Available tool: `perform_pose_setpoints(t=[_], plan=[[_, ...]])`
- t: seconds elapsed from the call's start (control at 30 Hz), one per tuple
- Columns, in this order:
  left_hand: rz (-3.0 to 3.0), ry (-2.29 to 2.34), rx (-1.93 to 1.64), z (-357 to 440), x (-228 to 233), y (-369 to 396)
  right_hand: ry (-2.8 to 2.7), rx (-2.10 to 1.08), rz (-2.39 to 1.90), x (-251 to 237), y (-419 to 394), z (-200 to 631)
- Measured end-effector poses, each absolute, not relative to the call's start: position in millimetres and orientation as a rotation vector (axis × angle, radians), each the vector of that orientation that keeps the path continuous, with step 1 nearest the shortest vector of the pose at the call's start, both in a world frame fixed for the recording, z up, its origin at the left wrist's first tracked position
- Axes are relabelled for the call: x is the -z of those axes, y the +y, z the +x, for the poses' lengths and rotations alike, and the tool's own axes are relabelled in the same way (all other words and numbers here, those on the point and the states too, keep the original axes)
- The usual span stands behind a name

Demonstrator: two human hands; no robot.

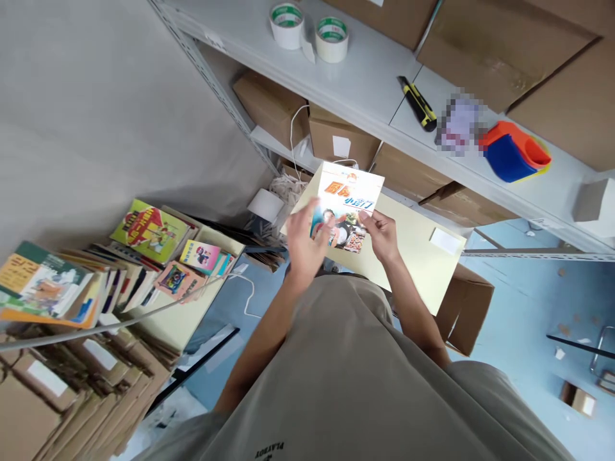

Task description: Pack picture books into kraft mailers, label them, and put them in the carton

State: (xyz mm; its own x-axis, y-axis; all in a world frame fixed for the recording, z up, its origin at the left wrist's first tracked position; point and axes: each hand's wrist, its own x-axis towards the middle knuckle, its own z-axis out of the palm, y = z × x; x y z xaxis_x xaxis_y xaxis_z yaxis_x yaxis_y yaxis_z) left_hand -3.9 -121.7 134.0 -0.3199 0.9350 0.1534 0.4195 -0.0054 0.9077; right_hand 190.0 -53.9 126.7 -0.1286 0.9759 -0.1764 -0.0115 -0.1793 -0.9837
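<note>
Bright even light, soft shadows, wide-angle edge distortion, motion-blurred fingers (307,214)

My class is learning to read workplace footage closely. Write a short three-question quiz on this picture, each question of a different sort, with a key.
1. True or false: the left hand and the right hand both hold the booklet.
2. Multiple choice: what lies on the shelf between the tape rolls and the orange and blue holder? A) scissors B) a yellow and black utility knife C) a stapler
3. Fill in: the stacks of books lie to the person's ______ side.

Key: 1 true; 2 B; 3 left.
</note>
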Motion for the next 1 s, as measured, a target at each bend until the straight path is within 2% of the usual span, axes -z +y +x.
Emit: perform_pose_setpoints(t=[0.23, 0.47, 0.67, 0.83, 1.0], plan=[[1.045, 1.509, -1.230, -44.3, -118.7, -100.7, -1.151, -1.540, -1.233, -125.5, -53.6, 205.4], [1.384, 1.563, -1.289, -47.0, -129.9, -100.2, -1.373, -1.479, -1.144, -116.3, -44.9, 221.5], [1.539, 1.658, -1.133, -60.7, -125.8, -105.9, -1.456, -1.472, -1.074, -104.3, -46.7, 221.4], [1.098, 1.729, -1.106, -75.4, -72.5, -87.8, -1.259, -1.515, -1.330, -54.2, -44.0, 199.1], [0.771, 1.795, -0.843, -87.4, 6.8, -46.7, -0.991, -1.617, -1.683, 17.2, -28.2, 156.2]])
